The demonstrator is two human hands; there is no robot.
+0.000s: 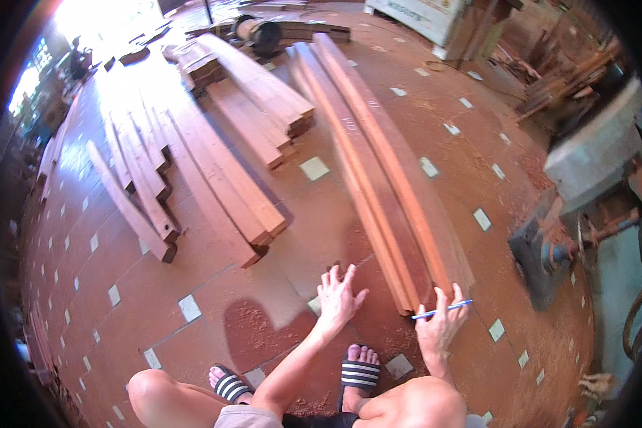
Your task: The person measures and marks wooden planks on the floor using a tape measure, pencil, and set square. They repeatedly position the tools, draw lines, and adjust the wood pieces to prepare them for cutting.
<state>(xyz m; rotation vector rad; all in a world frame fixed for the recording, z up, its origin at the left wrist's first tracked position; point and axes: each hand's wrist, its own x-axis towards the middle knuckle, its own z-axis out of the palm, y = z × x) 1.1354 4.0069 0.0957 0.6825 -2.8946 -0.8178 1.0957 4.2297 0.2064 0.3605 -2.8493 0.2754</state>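
Note:
My right hand [439, 329] is closed around a blue pen [463, 304], which lies crosswise between its fingers. Its fingertips are at the near end of the right-hand long wooden beam [401, 189]; whether they press on it I cannot tell. A second long beam [354, 175] lies alongside to the left, a narrow dark gap between them. Faint pale marks show on the upper faces of the wood. Just left of the beams' near ends, my left hand [339, 299] hovers over the floor with its fingers spread, holding nothing.
Several cut timbers [214, 171] lie in rows at left, with shorter stacked boards [264, 96] farther back. A dark machine with a metal bar [560, 250] stands at right. Sawdust covers parts of the red tiled floor [314, 214]. My sandalled feet [360, 371] are below.

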